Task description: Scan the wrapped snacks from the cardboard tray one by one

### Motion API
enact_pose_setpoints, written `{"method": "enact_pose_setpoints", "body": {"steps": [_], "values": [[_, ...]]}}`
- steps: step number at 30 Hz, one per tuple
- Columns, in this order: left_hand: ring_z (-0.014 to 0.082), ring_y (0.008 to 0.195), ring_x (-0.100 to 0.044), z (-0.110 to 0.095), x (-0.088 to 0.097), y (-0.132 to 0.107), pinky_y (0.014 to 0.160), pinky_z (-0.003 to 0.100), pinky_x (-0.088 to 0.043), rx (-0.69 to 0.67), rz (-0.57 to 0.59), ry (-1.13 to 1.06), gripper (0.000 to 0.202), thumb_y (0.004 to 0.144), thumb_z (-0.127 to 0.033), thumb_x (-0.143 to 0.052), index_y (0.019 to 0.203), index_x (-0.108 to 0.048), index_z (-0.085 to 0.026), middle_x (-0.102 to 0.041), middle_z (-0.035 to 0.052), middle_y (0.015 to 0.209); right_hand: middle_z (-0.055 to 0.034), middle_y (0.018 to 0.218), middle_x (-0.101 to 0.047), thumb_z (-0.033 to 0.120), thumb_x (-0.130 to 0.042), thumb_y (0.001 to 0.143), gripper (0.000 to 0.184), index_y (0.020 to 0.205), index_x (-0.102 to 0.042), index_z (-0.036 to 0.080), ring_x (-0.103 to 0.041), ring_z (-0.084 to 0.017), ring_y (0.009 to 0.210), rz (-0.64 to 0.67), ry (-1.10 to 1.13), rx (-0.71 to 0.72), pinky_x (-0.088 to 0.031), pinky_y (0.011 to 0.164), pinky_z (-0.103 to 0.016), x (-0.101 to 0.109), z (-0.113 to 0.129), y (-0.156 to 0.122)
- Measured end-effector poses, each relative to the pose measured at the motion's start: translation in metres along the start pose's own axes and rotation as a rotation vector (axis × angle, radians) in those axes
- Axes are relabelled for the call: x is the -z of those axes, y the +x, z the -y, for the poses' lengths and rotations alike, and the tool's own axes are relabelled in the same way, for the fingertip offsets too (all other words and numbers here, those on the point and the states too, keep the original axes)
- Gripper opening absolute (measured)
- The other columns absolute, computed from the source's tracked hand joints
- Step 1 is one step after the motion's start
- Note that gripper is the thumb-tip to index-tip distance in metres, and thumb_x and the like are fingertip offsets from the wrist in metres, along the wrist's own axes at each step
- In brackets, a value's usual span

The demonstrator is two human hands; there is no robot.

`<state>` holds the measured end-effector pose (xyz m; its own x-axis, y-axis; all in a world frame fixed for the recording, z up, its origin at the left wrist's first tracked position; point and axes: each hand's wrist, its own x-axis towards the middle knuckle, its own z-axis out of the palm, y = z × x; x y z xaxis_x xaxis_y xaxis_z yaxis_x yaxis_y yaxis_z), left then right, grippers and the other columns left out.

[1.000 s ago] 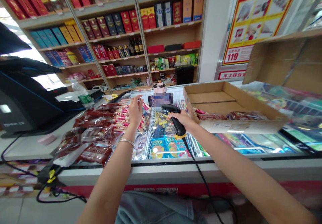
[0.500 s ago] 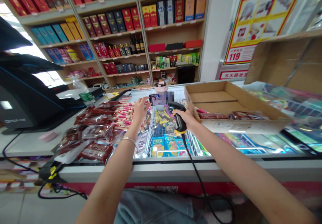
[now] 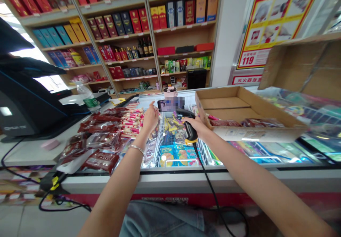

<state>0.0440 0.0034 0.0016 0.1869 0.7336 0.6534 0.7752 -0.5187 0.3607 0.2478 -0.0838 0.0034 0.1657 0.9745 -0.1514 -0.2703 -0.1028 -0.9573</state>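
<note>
My right hand (image 3: 197, 126) is closed round the black and yellow handle of a corded barcode scanner (image 3: 188, 126), its head aimed toward a phone (image 3: 170, 104) that stands upright on the freezer lid. My left hand (image 3: 150, 118) is stretched toward the phone's left edge, fingers drawn together, a finger near or touching it; whether it grips is unclear. A silver bracelet sits on that wrist. Left of the hand lies a heap of red snack packets (image 3: 102, 137) and pink-wrapped sausage sticks (image 3: 130, 120).
A glass-topped freezer (image 3: 183, 152) with packaged ice creams runs across the front. An open cardboard box (image 3: 239, 113) rests on it at right. A black till terminal (image 3: 23, 102) stands at left. Shelves of boxed liquor (image 3: 128, 24) fill the back wall. The scanner cable (image 3: 213, 191) hangs down.
My left hand has moved forward and right from the sausage sticks to the phone's left edge. My right hand has drawn the scanner slightly nearer the phone.
</note>
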Motion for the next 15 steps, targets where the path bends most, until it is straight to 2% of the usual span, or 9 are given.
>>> {"method": "enact_pose_setpoints", "body": {"steps": [4, 11, 15], "values": [[0.0197, 0.095, -0.060, 0.000, -0.001, -0.001, 0.086, 0.036, -0.044, 0.025, 0.012, -0.058, 0.049, 0.087, -0.020, -0.037, 0.135, -0.031, -0.017, -0.063, 0.0090, 0.103, 0.0008, 0.051, -0.056, 0.011, -0.065, 0.067, 0.014, 0.073, -0.052, 0.013, -0.051, -0.010, 0.040, -0.006, -0.001, 0.000, -0.049, 0.041, -0.023, 0.000, 0.001, 0.000], [0.0107, 0.083, -0.062, 0.005, -0.009, 0.003, 0.072, 0.025, -0.050, 0.042, -0.060, -0.419, 0.049, 0.086, -0.013, -0.030, 0.134, -0.025, -0.022, -0.061, 0.0077, 0.108, -0.0006, 0.052, -0.057, 0.012, -0.066, 0.067, 0.015, 0.075, -0.053, 0.013, -0.052, -0.011, 0.038, -0.003, -0.042, 0.003, -0.046, 0.037, -0.022, -0.001, 0.001, -0.003], [0.0106, 0.080, -0.062, 0.006, -0.010, 0.004, 0.070, 0.025, -0.051, 0.023, -0.085, -0.450, 0.044, 0.087, -0.015, -0.029, 0.130, -0.028, -0.020, -0.061, 0.0082, 0.106, -0.0021, 0.055, -0.060, 0.010, -0.066, 0.066, 0.015, 0.076, -0.055, 0.012, -0.053, -0.011, 0.039, 0.015, -0.079, 0.025, -0.047, 0.038, -0.021, -0.001, 0.001, -0.005]]}}
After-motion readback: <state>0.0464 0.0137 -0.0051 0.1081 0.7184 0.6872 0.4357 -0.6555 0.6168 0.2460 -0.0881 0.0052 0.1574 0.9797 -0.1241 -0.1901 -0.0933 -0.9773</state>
